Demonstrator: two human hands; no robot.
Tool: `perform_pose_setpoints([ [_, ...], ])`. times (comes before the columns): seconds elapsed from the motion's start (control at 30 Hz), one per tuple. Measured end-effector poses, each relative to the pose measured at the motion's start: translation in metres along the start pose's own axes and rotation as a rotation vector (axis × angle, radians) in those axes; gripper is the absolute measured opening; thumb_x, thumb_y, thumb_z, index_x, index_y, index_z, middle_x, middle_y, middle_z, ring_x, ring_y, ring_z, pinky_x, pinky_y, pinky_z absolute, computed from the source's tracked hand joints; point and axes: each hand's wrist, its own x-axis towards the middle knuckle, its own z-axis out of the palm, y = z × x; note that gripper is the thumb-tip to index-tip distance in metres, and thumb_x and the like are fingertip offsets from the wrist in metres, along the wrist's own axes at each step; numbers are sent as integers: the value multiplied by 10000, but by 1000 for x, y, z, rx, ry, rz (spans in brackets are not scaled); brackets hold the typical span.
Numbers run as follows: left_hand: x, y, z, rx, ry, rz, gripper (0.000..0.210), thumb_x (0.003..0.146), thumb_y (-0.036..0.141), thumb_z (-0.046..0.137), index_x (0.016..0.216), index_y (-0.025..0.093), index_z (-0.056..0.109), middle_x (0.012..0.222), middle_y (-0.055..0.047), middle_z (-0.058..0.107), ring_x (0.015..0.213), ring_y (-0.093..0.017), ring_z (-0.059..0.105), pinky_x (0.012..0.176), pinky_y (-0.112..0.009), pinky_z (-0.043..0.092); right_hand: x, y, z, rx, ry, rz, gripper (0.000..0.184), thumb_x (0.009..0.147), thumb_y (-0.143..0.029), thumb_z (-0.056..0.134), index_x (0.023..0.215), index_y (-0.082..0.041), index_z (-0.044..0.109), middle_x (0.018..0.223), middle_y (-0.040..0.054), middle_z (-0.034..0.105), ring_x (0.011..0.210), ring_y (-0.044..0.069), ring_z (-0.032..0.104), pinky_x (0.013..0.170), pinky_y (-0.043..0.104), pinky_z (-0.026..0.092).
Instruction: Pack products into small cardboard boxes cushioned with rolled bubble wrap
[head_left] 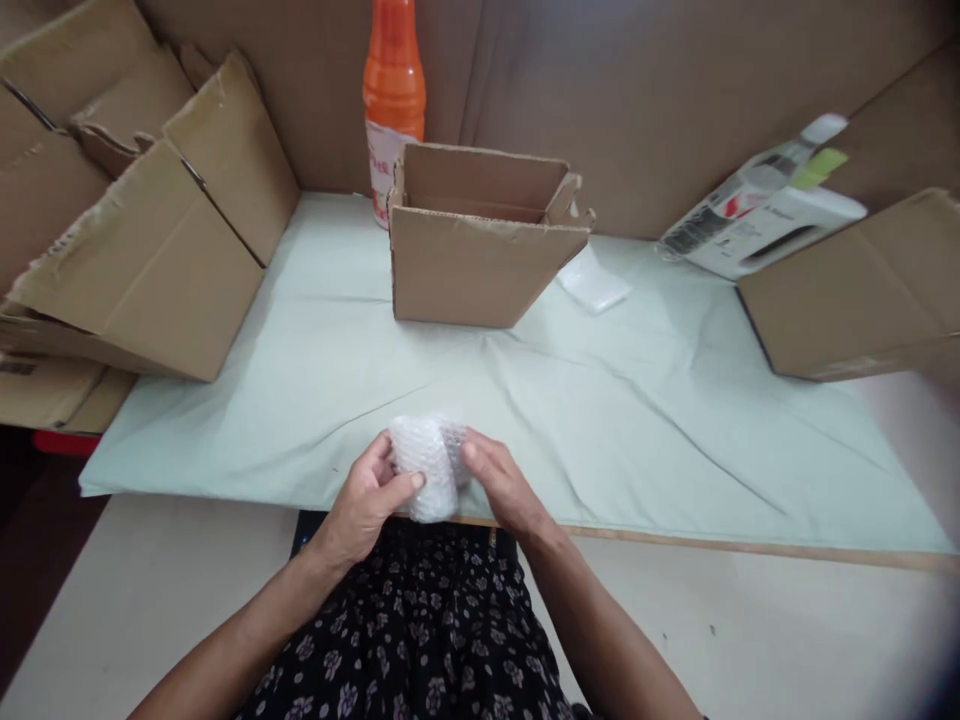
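Note:
A bundle of clear bubble wrap (427, 470) is held over the front edge of the cloth-covered table. My left hand (367, 495) closes round its left side, with the thumb pressed on the front. On the right, my right hand (501, 480) grips a loose flap of the wrap between thumb and fingers. Whatever is inside the bundle cannot be made out. Beyond my hands stands an open cardboard box (480, 265), its flaps up and its inside mostly hidden.
Large open cardboard boxes (172, 260) fill the left side. Behind the middle box stands an orange bottle (394, 95). A folded clear plastic packet (595, 280) lies beside it. To the right are a clear bottle (750, 185), a white jug (795, 225) and another box (855, 285).

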Motion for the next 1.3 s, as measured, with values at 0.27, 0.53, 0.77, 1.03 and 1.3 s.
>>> perform_pose_setpoints([
  [0.27,18,-5,15,243,148,71,397,766,303,729,1120,162,613,991,-42,711,924,-191,646,845,-298,513,-12,12,21,-220,122,-78,522,915,-304,619,1421,-224,523,1360,86,642,1157,238,630,1027,393,493],
  [0.53,50,33,17,671,46,465,494,845,348,676,1300,211,539,1249,-119,655,1136,-273,630,987,-432,497,4,-39,-54,-443,161,-183,350,916,-284,607,1258,-239,666,1110,63,759,969,237,722,867,347,588],
  [0.77,138,143,43,1372,235,1254,525,881,142,590,1392,180,478,1417,-169,558,1398,-333,446,1125,-526,367,69,-167,-150,-945,484,-469,298,906,-348,627,1172,-224,681,925,21,757,752,197,689,681,286,538],
  [1.03,165,129,30,1480,96,1312,294,913,27,499,1116,207,611,1008,-58,726,959,-190,662,1128,-495,328,163,-204,-178,-1621,234,-472,188,899,-286,579,1025,-236,710,792,42,707,706,199,620,627,302,395],
  [1.3,166,129,28,1442,83,1261,300,904,51,498,1092,245,631,989,-38,736,969,-200,682,1127,-509,361,219,-178,-157,-1934,-99,-437,117,879,-170,594,930,-171,698,848,105,737,791,233,638,692,342,362],
])
